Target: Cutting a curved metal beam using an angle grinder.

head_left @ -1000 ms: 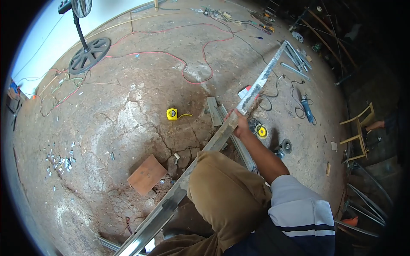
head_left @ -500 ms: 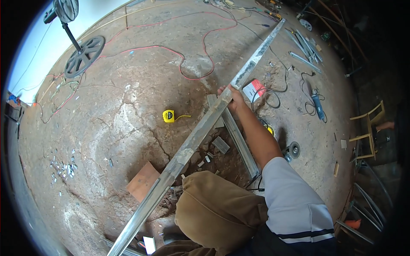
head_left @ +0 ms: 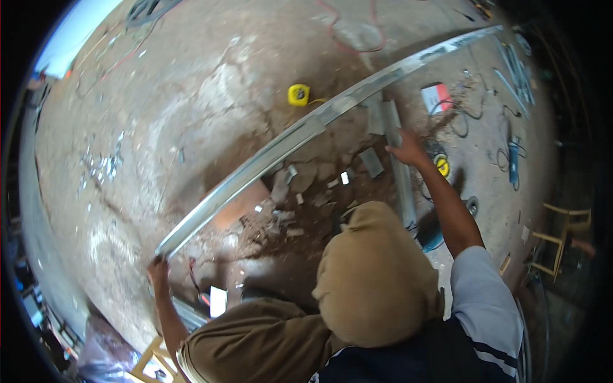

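Observation:
A long grey metal bar [head_left: 306, 132] slants across the view from lower left to upper right. At its near lower-left end, my left hand [head_left: 158, 271] is closed on it. My right hand [head_left: 410, 150] has its thumb and fingers apart and is off the long bar. It is by a shorter metal bar [head_left: 403, 185], which lies below the long one; whether it touches this is unclear. Beyond the long bar, a yellow tape measure [head_left: 298, 95] sits on the floor with a bit of its tape out.
An orange-brown board [head_left: 239, 207] lies partly under the long bar, near broken rubble and metal offcuts [head_left: 370, 162]. To the right are a red-and-white box [head_left: 437, 98], a blue corded power tool [head_left: 514, 159] and several metal lengths [head_left: 513, 73]. A wooden frame [head_left: 559, 239] stands far right.
My right hand has let go of the long bar and moved toward the shorter one. My left hand has come into view holding the long bar's near end. The view has shifted too.

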The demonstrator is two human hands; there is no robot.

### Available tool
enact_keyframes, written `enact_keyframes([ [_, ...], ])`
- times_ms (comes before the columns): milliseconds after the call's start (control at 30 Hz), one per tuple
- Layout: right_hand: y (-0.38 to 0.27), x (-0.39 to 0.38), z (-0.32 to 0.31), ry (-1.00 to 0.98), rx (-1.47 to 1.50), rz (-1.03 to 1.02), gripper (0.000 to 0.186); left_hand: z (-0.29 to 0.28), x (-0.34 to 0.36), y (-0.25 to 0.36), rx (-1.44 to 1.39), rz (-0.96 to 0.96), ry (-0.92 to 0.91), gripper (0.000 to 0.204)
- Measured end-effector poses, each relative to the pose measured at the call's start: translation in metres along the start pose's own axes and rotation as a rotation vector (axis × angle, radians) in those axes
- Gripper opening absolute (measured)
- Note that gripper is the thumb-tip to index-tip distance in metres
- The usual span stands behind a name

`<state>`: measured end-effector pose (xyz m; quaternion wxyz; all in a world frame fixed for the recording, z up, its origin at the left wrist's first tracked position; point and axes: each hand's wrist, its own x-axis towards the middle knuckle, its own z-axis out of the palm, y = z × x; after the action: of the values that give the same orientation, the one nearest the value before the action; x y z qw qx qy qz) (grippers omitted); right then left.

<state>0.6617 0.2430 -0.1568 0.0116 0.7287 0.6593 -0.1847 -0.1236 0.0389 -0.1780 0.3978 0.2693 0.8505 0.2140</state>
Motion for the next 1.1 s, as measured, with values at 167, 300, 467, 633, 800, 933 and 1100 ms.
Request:
enact_keyframes([
  [167, -0.069, -0.022, 0.017, 0.058, -0.232, -0.138, 0.066, 0.017, -0.014, 0.007, -0.044, 0.002, 0.089, 0.025],
  [300, -0.141, -0.024, 0.028, -0.095, 0.073, -0.467, 0.056, 0.038, -0.014, 0.009, -0.015, -0.011, 0.097, 0.027],
  [467, -0.221, -0.019, 0.042, -0.108, 0.118, -0.678, 0.054, 0.037, -0.019, -0.01, -0.125, -0.028, 0.08, 0.032],
  [633, -0.232, 0.027, 0.037, 0.418, -0.146, -0.812, 0.055, 0.042, -0.033, -0.013, -0.125, -0.029, 0.159, 0.03],
  [800, -0.21, 0.074, 0.034, -0.141, -0.092, -0.778, 0.067, 0.046, -0.037, -0.012, -0.127, 0.004, 0.233, 0.038],
  [933, -0.208, 0.087, 0.031, -0.204, -0.041, -0.823, 0.069, 0.05, -0.048, 0.007, -0.047, 0.008, 0.258, 0.037],
  [1100, -0.205, 0.1, 0.03, -0.298, -0.042, -0.853, 0.068, 0.048, -0.052, 0.006, -0.135, 0.002, 0.316, 0.035],
])
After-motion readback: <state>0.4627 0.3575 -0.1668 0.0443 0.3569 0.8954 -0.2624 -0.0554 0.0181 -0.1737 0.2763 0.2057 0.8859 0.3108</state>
